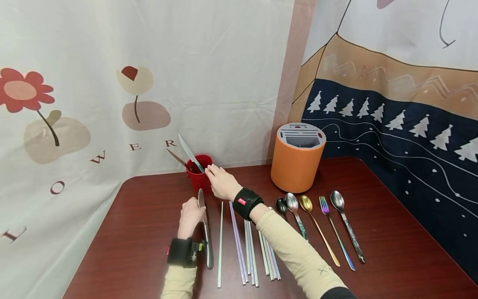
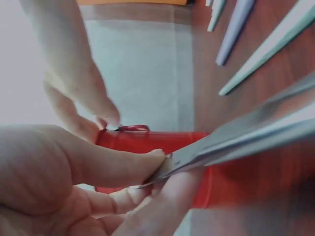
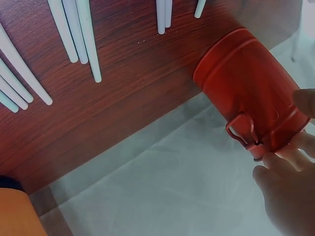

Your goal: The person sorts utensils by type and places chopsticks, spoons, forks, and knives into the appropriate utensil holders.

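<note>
Her left hand (image 1: 190, 216) pinches a table knife (image 1: 206, 232) just in front of the red cup (image 1: 199, 172), whose rim her right hand's (image 1: 223, 182) loose fingertips steady, and a careless poke could tip that light cup over.

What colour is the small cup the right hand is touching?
Red; the cup shows best in the right wrist view, with the right hand at its rim.
</note>
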A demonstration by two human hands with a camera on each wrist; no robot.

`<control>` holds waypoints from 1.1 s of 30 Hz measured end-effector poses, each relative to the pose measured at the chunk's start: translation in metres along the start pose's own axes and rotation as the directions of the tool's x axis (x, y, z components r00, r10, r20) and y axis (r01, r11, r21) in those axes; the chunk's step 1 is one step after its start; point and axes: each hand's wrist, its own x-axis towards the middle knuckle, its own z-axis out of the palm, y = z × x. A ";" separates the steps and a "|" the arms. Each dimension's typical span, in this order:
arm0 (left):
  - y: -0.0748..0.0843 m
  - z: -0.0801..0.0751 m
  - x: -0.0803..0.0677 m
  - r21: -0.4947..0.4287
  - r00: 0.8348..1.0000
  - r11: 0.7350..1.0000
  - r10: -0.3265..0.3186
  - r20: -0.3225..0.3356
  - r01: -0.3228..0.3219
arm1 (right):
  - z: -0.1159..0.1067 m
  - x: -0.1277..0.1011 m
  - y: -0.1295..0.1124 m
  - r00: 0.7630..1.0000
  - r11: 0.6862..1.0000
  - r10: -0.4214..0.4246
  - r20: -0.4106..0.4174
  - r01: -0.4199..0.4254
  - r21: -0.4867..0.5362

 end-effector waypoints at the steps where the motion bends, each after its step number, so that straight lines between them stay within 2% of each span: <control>1: 0.001 -0.001 0.000 -0.006 1.000 1.000 0.010 -0.019 -0.010 | 0.000 0.000 0.000 1.000 1.000 0.001 0.000 -0.001 0.001; 5: 0.008 -0.008 -0.002 -0.003 0.993 0.998 0.063 -0.095 -0.064 | -0.001 0.000 -0.001 1.000 1.000 0.006 0.008 -0.006 0.005; 11: 0.021 -0.019 -0.005 0.006 0.970 0.990 0.142 -0.198 -0.143 | -0.002 0.000 -0.002 0.999 1.000 0.015 0.029 -0.015 0.003; 15: 0.027 -0.026 -0.005 -0.013 0.947 0.981 0.183 -0.264 -0.194 | -0.001 0.000 -0.002 0.999 1.000 0.018 0.034 -0.018 0.002; 19: 0.034 -0.033 -0.004 -0.025 0.916 0.969 0.224 -0.332 -0.246 | 0.000 0.000 -0.001 0.999 1.000 0.016 0.034 -0.016 0.006; 23: 0.043 -0.041 -0.002 -0.034 0.879 0.957 0.251 -0.406 -0.289 | -0.002 0.000 -0.001 1.000 1.000 0.010 0.029 -0.010 -0.002; 27: 0.052 -0.047 0.000 -0.065 0.834 0.941 0.261 -0.486 -0.332 | -0.002 0.000 -0.001 1.000 1.000 0.007 0.031 -0.007 -0.006; 30: 0.059 -0.052 0.003 -0.106 0.788 0.918 0.264 -0.557 -0.382 | -0.001 -0.001 -0.001 1.000 1.000 0.006 0.027 -0.006 0.007; 33: 0.065 -0.058 0.006 -0.136 0.725 0.886 0.266 -0.635 -0.444 | -0.001 -0.001 -0.001 1.000 1.000 0.005 0.015 -0.006 0.020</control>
